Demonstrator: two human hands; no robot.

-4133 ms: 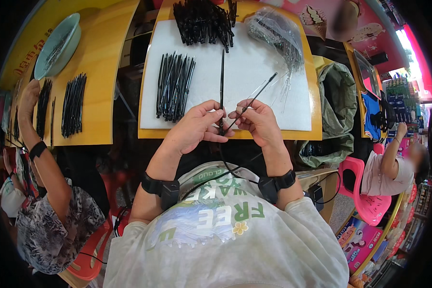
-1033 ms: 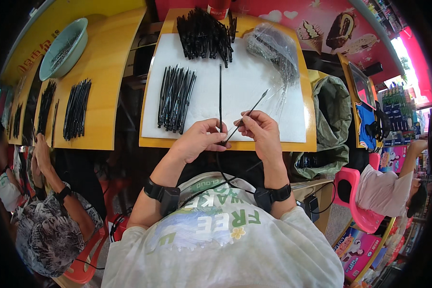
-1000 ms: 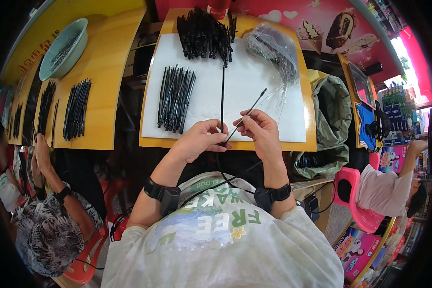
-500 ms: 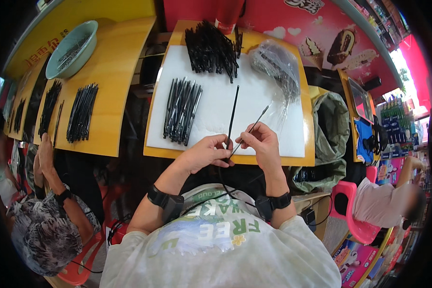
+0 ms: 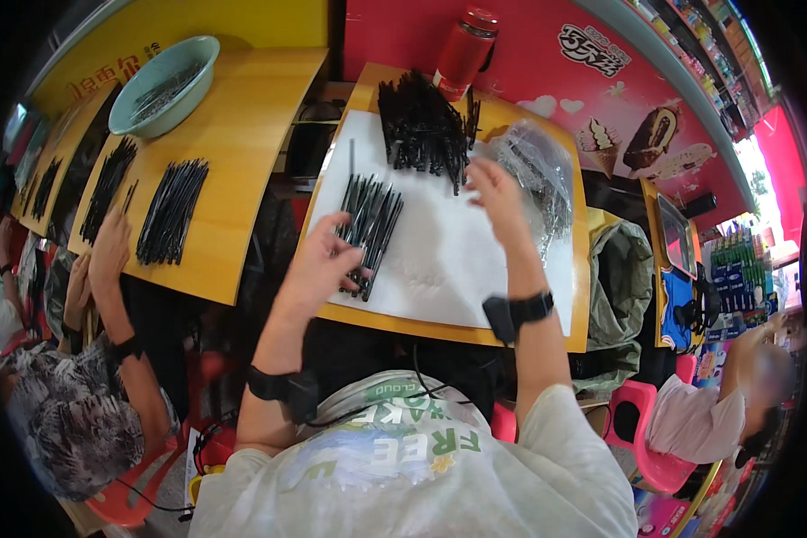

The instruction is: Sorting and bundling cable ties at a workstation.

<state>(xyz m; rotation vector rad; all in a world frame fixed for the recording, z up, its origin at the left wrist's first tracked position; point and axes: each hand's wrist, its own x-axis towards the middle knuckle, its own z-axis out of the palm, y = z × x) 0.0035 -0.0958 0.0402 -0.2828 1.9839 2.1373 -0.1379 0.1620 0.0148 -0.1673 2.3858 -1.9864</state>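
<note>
My left hand (image 5: 321, 269) is over the left side of a bundle of slim black rods (image 5: 381, 224) on the white board (image 5: 448, 260). Its fingers are apart. One rod (image 5: 351, 157), slightly blurred, sticks out past the bundle's far end above that hand; its lower part is hidden. My right hand (image 5: 498, 202) reaches to the near right edge of a larger heap of black rods (image 5: 421, 121). Its fingers are spread, and I see nothing between them. Beside it lies a clear plastic bag (image 5: 542, 170) with thin dark pieces inside.
A red bottle (image 5: 466, 54) stands behind the heap. At left, another yellow table (image 5: 251, 117) carries a pale green basin (image 5: 166, 85) and more black rods (image 5: 172, 211), where a co-worker's hand (image 5: 112, 247) works. A green cloth sack (image 5: 623, 287) hangs right of my table.
My hands have parted: the left moved to the near bundle, the right up toward the heap. The two thin pieces they held are no longer between them. The view has shifted.
</note>
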